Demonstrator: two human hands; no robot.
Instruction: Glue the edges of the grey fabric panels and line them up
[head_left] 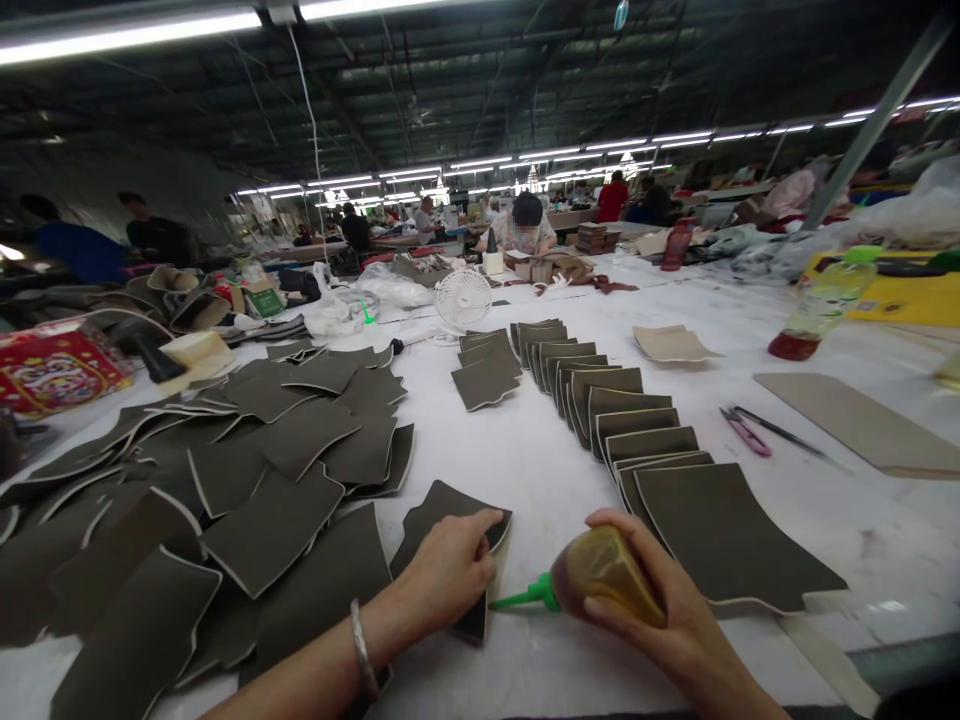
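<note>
My left hand [450, 568] rests on a dark grey-green piece [439, 508], its index finger stretched over the upper right corner and the other fingers curled at the piece's edge. My right hand [660, 590] is wrapped round a glue bottle [607, 577], tilted on its side. The bottle's green nozzle [525, 596] points left and its tip is at the piece's right edge, just below my left hand. To the right, an overlapping row of similar pieces [727, 530] runs away from me. A loose heap of such pieces [274, 520] covers the left side.
A small pile of pieces [486, 372] and a white fan [463, 300] stand further back. At the right are snips [746, 432], a pen-like tool [780, 430], a beige sheet [862, 420] and a bottle with red liquid [821, 305]. A person [527, 228] sits across the table.
</note>
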